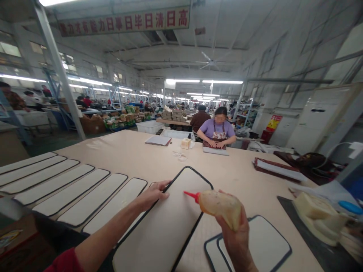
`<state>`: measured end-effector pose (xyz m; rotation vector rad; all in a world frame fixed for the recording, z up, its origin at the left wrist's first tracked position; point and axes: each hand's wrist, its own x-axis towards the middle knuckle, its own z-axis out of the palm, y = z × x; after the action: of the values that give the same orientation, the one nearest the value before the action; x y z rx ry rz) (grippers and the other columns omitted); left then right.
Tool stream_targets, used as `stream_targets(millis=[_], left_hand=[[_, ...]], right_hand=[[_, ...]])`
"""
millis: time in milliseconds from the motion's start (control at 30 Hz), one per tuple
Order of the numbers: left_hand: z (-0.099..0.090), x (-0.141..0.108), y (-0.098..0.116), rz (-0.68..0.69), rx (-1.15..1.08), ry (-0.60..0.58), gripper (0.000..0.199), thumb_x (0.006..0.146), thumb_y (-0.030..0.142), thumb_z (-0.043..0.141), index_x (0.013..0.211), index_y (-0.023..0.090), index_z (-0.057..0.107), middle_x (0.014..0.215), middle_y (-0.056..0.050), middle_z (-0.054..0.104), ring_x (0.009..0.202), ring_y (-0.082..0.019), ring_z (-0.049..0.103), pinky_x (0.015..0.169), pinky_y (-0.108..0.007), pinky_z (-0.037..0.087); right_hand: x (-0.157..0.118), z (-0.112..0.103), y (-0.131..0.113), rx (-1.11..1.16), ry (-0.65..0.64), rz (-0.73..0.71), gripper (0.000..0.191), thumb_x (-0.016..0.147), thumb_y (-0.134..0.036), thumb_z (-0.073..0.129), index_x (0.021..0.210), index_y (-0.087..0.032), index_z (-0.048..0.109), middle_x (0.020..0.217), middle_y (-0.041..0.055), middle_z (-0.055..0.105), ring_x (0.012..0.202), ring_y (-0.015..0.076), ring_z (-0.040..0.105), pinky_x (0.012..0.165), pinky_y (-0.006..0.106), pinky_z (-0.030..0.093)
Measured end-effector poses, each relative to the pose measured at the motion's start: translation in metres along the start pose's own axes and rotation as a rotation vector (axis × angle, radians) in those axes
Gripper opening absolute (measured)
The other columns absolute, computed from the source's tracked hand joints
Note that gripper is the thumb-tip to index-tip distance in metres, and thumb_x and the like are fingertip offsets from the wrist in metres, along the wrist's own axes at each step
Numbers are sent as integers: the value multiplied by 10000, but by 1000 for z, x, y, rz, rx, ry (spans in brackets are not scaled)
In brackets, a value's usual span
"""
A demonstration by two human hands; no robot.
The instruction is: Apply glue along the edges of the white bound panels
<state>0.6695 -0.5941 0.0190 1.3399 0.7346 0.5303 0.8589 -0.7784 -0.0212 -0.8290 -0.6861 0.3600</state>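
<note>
My left hand [155, 194] grips the left edge of a long white panel [167, 223] with a dark border and rounded corners, which is tilted above the table. A yellowish squeeze bottle [219, 206] with a red nozzle is in my right hand [235, 234], its fingers wrapped round it. The nozzle points left, over the upper part of the panel's white face. Whether its tip touches the surface I cannot tell. Several similar panels [76, 192] lie in a row at the left. More dark-edged white panels [263, 241] lie beneath my right hand.
Across the table [136, 151], a person in purple [217, 130] works with both hands on a dark red piece. A yellowish block [185, 143] and a stack of sheets [159, 140] lie near the far edge. A dark board [314, 234] with a pale block is at the right.
</note>
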Motion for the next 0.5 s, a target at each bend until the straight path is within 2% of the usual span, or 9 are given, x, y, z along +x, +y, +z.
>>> stream_targets(millis=[133, 200, 333, 500], left_hand=[[-4, -4, 1, -23, -28, 49, 772, 504, 154, 724, 1275, 153, 670, 1028, -86, 761, 805, -244, 705, 674, -299, 543], [-5, -7, 3, -13, -14, 61, 776, 493, 148, 712, 1268, 145, 674, 994, -78, 763, 789, -238, 696, 665, -293, 534], [-5, -13, 7, 12, 23, -7, 750, 500, 150, 700, 1250, 134, 687, 943, -71, 762, 776, -229, 680, 647, -277, 507], [-16, -14, 7, 19, -15, 67, 755, 478, 142, 693, 1232, 146, 698, 962, -65, 766, 819, -245, 689, 691, -294, 517]], right_hand=[[-31, 11, 4, 15, -89, 118, 652, 535, -466, 954, 1090, -244, 695, 1075, 92, 752, 958, 310, 727, 804, 355, 612], [-32, 16, 2, 17, -81, 113, 642, 513, -440, 967, 1068, -245, 710, 1067, 80, 754, 958, 302, 728, 818, 346, 610], [-16, 23, -2, 18, 6, 60, 591, 629, -267, 924, 1148, -321, 649, 1219, 3, 714, 1106, 239, 683, 887, 314, 589], [-33, 35, 1, 34, -129, 145, 645, 485, -471, 979, 1038, -264, 719, 1052, 75, 762, 948, 307, 735, 809, 365, 619]])
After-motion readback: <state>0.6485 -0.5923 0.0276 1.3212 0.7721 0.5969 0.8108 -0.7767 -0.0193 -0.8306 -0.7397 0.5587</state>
